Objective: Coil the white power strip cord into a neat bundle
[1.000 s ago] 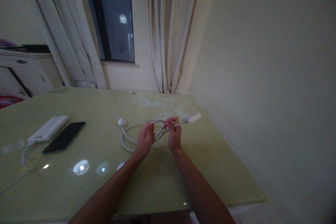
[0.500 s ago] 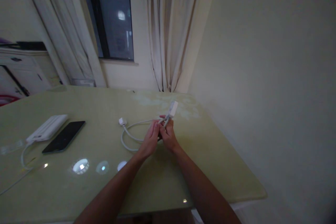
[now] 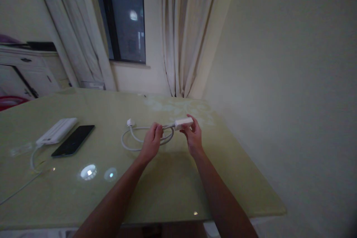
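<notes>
A white cable (image 3: 131, 142) lies looped on the pale green glass table (image 3: 167, 193). My left hand (image 3: 151, 142) is closed on the loop near its right side. My right hand (image 3: 193, 135) pinches the white block-shaped end piece (image 3: 183, 122) of the cable, held level just above the table. The cable's other end, a small white plug (image 3: 129, 122), rests on the table to the left of my hands.
A white power bank (image 3: 57, 131) with its own thin cord and a black phone (image 3: 73, 140) lie at the left. Curtains (image 3: 181, 33) and a dark window (image 3: 124, 15) stand behind the table. A plain wall runs along the right.
My hands have drawn apart. The white end piece, tilted upward before, is now level in my right hand. The loop has shifted slightly left.
</notes>
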### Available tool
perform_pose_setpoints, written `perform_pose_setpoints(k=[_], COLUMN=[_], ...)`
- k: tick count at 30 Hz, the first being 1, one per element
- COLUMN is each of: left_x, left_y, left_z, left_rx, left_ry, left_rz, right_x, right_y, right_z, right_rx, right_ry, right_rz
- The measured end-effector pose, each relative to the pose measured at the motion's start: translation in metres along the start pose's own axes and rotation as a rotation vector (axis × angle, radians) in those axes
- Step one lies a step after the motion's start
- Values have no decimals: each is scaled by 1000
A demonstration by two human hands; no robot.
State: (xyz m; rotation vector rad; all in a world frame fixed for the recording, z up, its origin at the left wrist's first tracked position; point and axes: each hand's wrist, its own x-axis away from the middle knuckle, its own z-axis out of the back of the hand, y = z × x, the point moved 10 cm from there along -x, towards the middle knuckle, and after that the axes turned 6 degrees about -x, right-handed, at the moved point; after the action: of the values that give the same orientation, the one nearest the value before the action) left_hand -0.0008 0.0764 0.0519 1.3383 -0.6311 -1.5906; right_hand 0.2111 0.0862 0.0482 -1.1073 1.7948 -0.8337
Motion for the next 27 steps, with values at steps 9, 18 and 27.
perform_pose_setpoints(k=[9, 18, 27], left_x=[7, 47, 49], left_y=[21, 74, 61], left_z=[42, -3, -37], left_rx=[-164, -439, -459], left_ry=[363, 211, -146], left_rz=[-147, -738, -749], right_x=[61, 39, 30], right_y=[-56, 1, 11], right_z=[-57, -40, -38], right_rx=[730, 414, 410], right_ry=[-182, -80, -136], right_rz=[731, 205, 161])
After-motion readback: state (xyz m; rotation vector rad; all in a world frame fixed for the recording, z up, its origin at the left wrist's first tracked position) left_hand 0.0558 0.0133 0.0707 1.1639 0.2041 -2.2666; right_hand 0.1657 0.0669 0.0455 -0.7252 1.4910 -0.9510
